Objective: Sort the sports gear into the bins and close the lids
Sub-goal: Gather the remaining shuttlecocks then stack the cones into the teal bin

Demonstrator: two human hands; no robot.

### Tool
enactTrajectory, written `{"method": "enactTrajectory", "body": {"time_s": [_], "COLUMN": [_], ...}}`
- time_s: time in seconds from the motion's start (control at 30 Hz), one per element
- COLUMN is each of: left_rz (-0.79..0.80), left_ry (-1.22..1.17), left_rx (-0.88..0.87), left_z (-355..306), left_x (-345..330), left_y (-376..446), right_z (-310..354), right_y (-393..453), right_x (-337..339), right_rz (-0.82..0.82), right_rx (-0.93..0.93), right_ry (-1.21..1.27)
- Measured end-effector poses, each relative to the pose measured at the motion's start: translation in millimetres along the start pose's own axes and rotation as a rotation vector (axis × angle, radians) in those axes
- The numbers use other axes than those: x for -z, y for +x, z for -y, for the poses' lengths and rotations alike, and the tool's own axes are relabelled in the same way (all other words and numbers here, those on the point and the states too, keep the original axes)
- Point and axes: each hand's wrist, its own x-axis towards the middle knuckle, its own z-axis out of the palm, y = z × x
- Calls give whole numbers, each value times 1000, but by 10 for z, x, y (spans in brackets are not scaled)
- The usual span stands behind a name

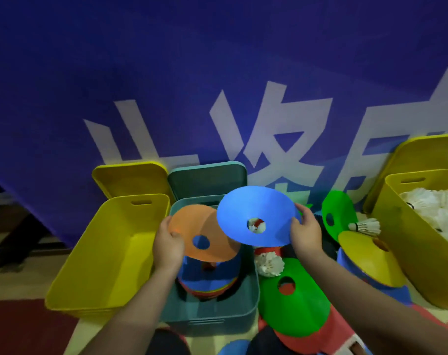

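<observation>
Nearest the camera, loose cones lie on the floor: a green cone over a red one, with a shuttlecock just beyond it. Above these the left hand pinches the near rim of an orange cone, thumb on top, and holds it tilted over the teal bin, where a stack of cones already sits. The right hand grips the right rim of a blue cone, fingers curled round the edge, and holds it higher, partly over the bin and overlapping the orange one.

These discs look thin, light and springy, probably slick plastic; the rim is the sensible place to take them, and the centre hole should let each drop onto the stack if kept level.

Left of the teal bin stands a yellow bin; a second yellow bin at far right holds white shuttlecocks. Farther back, a yellow lid and a teal lid lean against the blue banner, both bins open.
</observation>
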Motion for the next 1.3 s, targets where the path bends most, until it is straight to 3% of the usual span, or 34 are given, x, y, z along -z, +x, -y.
{"method": "enactTrajectory", "body": {"time_s": [0.1,0.37,0.6,0.67,0.8,0.87,1.07,1.3], "left_rz": [58,345,504,494,355,267,370,254], "left_ry": [81,109,211,236,147,148,247,171], "left_rx": [41,-46,42,-41,-386,-446,-223,-210], "left_z": [145,250,353,262,91,113,567,660], "left_x": [39,-95,-224,-204,79,220,295,244], "left_y": [26,172,261,299,445,522,545,459], "right_z": [-56,135,174,195,282,337,403,-116], "right_y": [-217,-497,-503,-492,-478,-480,-519,-731], "right_x": [-175,-498,-576,-603,-693,-753,-1201,-1645], "right_rz": [31,-1,-59,-45,17,65,266,200], "right_rx": [-44,-81,-51,-43,18,74,156,-75], "right_ry": [-24,-49,-67,-77,-163,-256,-500,-384]}}
